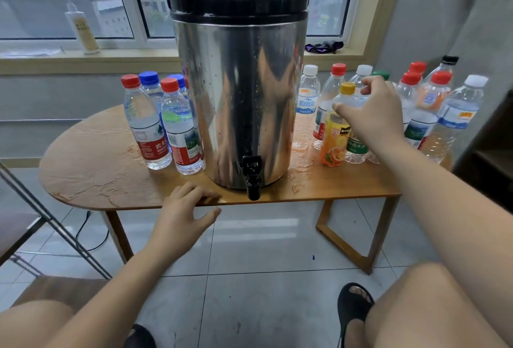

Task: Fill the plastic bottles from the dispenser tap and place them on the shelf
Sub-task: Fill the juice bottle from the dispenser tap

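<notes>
**A:** Where does the dispenser (238, 97) stand?

**B:** In the middle of the wooden surface (91, 170), steel body, black lid. Its black tap (253, 178) sticks out over the front edge, and no bottle is under it.

**A:** And the hands?

**B:** The left hand (183, 208) is just left of the tap. Its fingers lie loose on the front edge of the surface, the thumb stands apart below the edge, and it holds nothing. The right hand (372, 114) is out to the right of the dispenser. Its fingers and thumb are curled round the top part of a green-labelled bottle (356, 147), which stands on the surface.

**A:** Can you see that bottle's cap?

**B:** No, the hand covers it.

**A:** What is beside it?

**B:** A yellow-capped juice bottle (334, 139) touches it on the side nearer the dispenser. More clear bottles crowd behind and further right, with red, white, green and black caps.

**A:** And left of the dispenser?

**B:** Four upright bottles (147, 125) stand close against it, two with red caps in front and two with blue caps behind. They look full or nearly so.

**A:** Is the surface dry?

**B:** No. Water (301, 164) lies in patches on both sides of the dispenser, and drops cling to its wall.

**A:** Behind the dispenser?

**B:** A windowsill, with a pump bottle (82, 31) to its left and a purple cloth (323, 46) to its right.
</notes>
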The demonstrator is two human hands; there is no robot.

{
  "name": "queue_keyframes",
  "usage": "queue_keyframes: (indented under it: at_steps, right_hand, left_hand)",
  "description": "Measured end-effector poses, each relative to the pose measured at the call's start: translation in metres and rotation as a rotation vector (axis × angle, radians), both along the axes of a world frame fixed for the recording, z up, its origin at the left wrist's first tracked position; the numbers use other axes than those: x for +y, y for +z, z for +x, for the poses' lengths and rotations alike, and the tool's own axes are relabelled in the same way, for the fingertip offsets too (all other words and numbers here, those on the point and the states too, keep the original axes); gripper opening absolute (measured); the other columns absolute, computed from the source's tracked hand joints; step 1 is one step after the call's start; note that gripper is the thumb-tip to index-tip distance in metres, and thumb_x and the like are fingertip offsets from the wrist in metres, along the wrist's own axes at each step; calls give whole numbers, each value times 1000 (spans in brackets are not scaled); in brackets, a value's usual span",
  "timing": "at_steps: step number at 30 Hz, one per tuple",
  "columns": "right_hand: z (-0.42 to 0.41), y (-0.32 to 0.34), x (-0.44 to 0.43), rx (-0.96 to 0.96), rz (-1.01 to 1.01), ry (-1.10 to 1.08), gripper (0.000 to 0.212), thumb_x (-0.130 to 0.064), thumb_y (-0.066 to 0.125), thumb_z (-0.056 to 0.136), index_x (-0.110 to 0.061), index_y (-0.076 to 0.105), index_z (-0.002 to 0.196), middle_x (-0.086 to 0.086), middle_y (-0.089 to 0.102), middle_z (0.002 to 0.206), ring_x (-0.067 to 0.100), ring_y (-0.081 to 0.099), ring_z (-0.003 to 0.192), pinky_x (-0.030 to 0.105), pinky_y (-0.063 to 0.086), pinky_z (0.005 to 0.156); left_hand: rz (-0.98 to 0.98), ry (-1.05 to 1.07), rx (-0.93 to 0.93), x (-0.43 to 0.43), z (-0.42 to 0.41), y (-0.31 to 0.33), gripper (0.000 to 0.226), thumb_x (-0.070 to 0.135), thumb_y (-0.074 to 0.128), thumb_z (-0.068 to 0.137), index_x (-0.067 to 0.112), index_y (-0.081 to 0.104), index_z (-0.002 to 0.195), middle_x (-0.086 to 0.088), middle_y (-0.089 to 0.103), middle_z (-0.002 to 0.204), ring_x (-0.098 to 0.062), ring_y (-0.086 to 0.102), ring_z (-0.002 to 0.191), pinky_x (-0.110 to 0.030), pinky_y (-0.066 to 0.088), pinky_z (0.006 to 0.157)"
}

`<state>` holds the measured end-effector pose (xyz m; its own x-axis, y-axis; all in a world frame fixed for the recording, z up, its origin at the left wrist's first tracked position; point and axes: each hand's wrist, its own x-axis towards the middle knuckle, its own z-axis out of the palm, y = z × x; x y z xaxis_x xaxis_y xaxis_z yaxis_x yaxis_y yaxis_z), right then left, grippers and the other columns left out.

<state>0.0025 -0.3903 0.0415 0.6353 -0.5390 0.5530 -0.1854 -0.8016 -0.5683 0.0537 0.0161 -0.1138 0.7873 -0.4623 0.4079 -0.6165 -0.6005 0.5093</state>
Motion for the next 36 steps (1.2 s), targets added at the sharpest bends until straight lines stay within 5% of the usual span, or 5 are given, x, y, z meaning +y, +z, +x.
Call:
queue_keyframes:
  at_steps: [6, 11, 28, 36]
  right_hand:
    - [18, -3, 0, 122, -16, -37, 89, -66, 86, 76, -17, 57, 143, 8, 65, 135, 30, 62, 124, 52, 58, 99]
    - [25, -11, 4, 216, -33, -55, 89, -77, 81, 71, -20, 60, 137, 5, 73, 123, 30, 69, 112, 51, 62, 89]
    - [-85, -10, 102, 209, 104, 335, 47, -65, 86, 76, -33, 66, 103, -20, 68, 96, -5, 62, 88, 12, 43, 68]
    - [-98, -79, 139, 357, 192, 486, 53, -74, 83, 72, -34, 70, 105, -16, 70, 99, 0, 62, 93, 34, 57, 82]
  left_hand:
    - [0, 16, 16, 0, -2, -4, 26, 42, 79, 94, 39, 73, 119, 24, 59, 116, -8, 54, 111, -39, 53, 95]
    - [12, 14, 33, 1, -3, -3, 29, 43, 78, 94, 39, 72, 122, 23, 59, 119, -8, 53, 115, -40, 52, 97]
    - [-36, -31, 85, 4, -10, 7, 26, 40, 81, 93, 38, 73, 118, 25, 63, 118, -9, 60, 116, -40, 55, 98]
    - [-70, -59, 106, -2, -24, 13, 23, 38, 81, 95, 35, 74, 117, 25, 66, 115, -6, 62, 115, -26, 52, 95]
